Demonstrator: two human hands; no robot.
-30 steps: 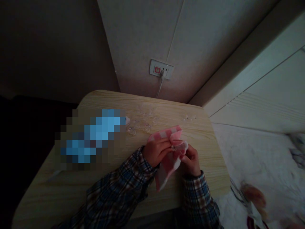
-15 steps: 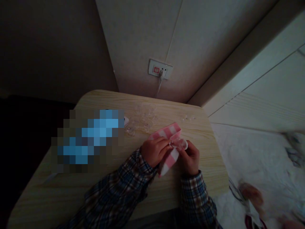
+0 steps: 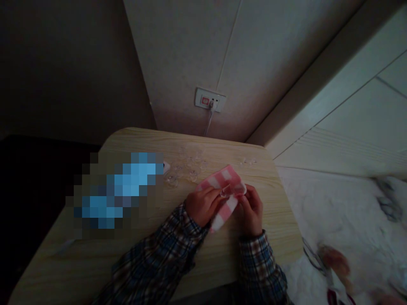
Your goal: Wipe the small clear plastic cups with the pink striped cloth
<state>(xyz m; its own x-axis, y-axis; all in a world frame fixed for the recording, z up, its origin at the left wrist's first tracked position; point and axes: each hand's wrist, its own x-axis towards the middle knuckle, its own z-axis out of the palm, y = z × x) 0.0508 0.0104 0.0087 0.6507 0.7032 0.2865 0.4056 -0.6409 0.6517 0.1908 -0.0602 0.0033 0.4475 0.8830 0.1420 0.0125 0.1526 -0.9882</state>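
A pink and white checked cloth [image 3: 229, 176] lies folded between my hands over the wooden table. My left hand [image 3: 202, 206] has its fingers closed on a small clear plastic piece [image 3: 225, 191] in front of the cloth. On the other side, my right hand [image 3: 252, 209] pinches the cloth's right edge, where a whitish rim shows by the fingertips. Several clear round pieces [image 3: 190, 165] rest on the table behind my left hand. A few tiny clear bits [image 3: 248, 162] lie farther right.
A blurred-out blue area [image 3: 127, 182] covers the left of the wooden table [image 3: 140, 137]. A socket with a plugged cable [image 3: 210, 100] is on the wall. Scissors [image 3: 332, 281] lie on a white surface at the lower right.
The clear piece between my hands has shifted slightly left with my left hand's fingers, and more of the cloth shows between them. The view has tilted up a little.
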